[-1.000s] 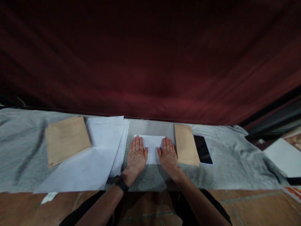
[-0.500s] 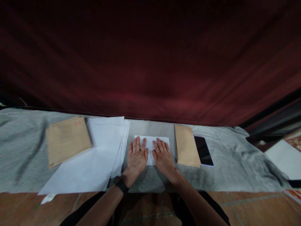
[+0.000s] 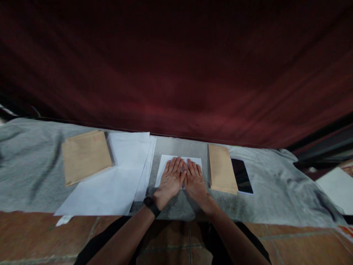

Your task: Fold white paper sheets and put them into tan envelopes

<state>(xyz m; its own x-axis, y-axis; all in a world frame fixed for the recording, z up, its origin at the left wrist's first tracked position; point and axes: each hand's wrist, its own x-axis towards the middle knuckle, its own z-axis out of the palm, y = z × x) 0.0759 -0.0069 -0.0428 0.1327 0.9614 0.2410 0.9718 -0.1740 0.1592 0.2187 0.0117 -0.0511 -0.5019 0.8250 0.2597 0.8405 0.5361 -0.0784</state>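
A white sheet of paper (image 3: 162,171), seemingly folded, lies in front of me on the grey cloth (image 3: 180,144). Both palms rest flat on it. My left hand (image 3: 172,176), with a dark band on the wrist, covers its middle, fingers stretched out. My right hand (image 3: 194,179) lies close beside it over the right half, fingers also straight. The thumbs meet or nearly meet. Much of the paper is hidden beneath the hands.
Left of the hands, large white sheets (image 3: 121,180) overlap, partly under a stack of brown envelopes (image 3: 86,156). More brown envelopes (image 3: 222,169) lie to the right, next to a dark-screened phone (image 3: 241,176). A dark red curtain (image 3: 176,92) hangs behind the cloth-covered surface.
My left hand has slid right across the paper, close to my right hand, uncovering the paper's left part. The whole view has shifted slightly.
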